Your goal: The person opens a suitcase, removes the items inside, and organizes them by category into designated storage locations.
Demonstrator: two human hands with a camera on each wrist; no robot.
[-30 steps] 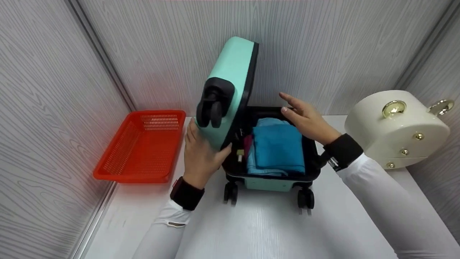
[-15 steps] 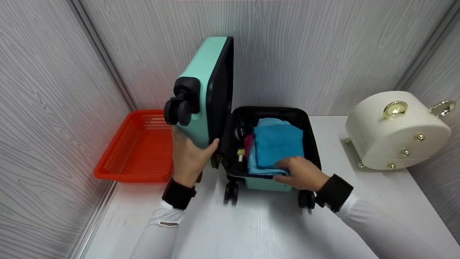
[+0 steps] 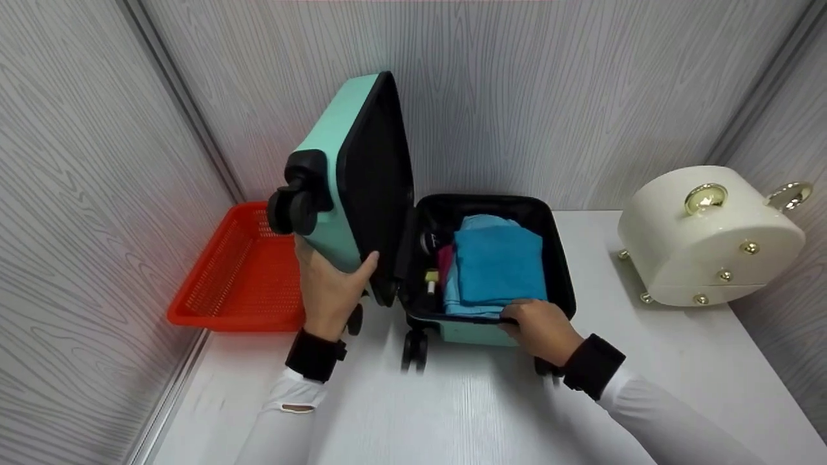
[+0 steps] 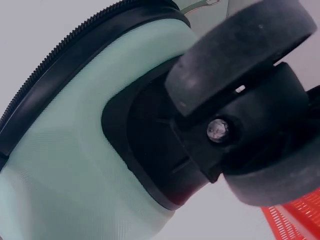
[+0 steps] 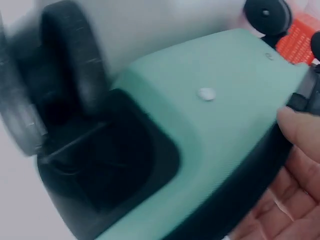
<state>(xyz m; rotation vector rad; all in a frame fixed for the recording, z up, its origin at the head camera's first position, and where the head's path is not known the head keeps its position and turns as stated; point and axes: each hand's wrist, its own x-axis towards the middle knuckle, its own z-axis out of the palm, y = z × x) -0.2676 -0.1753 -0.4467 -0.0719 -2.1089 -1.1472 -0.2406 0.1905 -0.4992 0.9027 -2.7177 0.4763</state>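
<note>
A mint-green suitcase lies open on the table, its lid (image 3: pixel 371 168) tilted up to the left. Near the lid's caster wheel, my left hand (image 3: pixel 328 287) holds the lower corner, thumb on the black edge and fingers under the shell. In the left wrist view the green shell (image 4: pixel 70 175) and caster wheel (image 4: pixel 240 55) fill the picture; the hand is out of sight there. My right hand (image 3: pixel 541 330) grips the base's front rim (image 5: pixel 240 185), thumb outside and fingers inside. Folded blue cloths (image 3: pixel 501 265) lie in the base beside a small yellow-and-white item (image 3: pixel 431 281).
A red perforated basket (image 3: pixel 258 284) stands left of the suitcase, partly behind the lid. At the right is a cream rounded case (image 3: pixel 707 239) with gold handles and knobs. Grey wood-grain walls enclose the white table (image 3: pixel 452 413) at the back and sides.
My left hand has swung the lid leftward, opening it wider. My right hand has come down from above the case to the front rim and now grips it.
</note>
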